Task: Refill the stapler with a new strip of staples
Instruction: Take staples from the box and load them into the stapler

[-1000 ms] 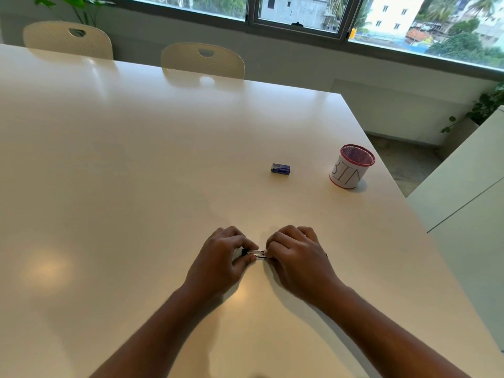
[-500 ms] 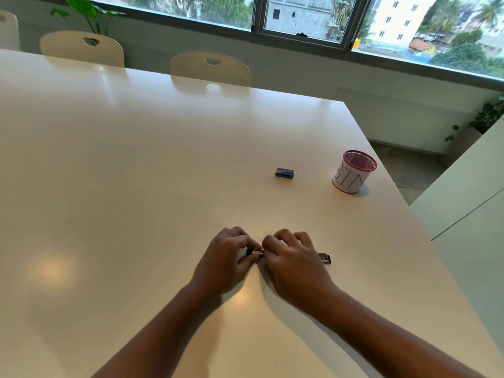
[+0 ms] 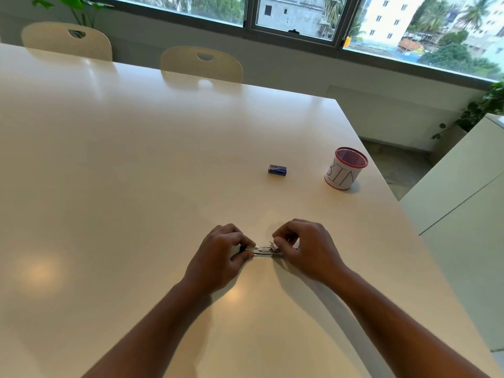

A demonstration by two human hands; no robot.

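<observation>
A small stapler [image 3: 260, 251] lies on the white table [image 3: 136, 186] between my hands, its shiny metal channel showing. My left hand [image 3: 221, 257] pinches its left, dark end with curled fingers. My right hand [image 3: 302, 248] pinches the right end of the metal part, fingers curled over it; whether a staple strip is among them I cannot make out. A small blue staple box [image 3: 277, 169] lies on the table farther away.
A mesh cup [image 3: 345, 169] with a red rim and a paper label reading BIN stands at the right, near the table's edge. Two beige chairs [image 3: 201, 64] stand at the far side under the window. A white cabinet [image 3: 463, 186] is at right.
My hands have drawn a little apart, so more of the stapler's metal middle shows. The right hand shifted to the right along it. The camera has tilted slightly.
</observation>
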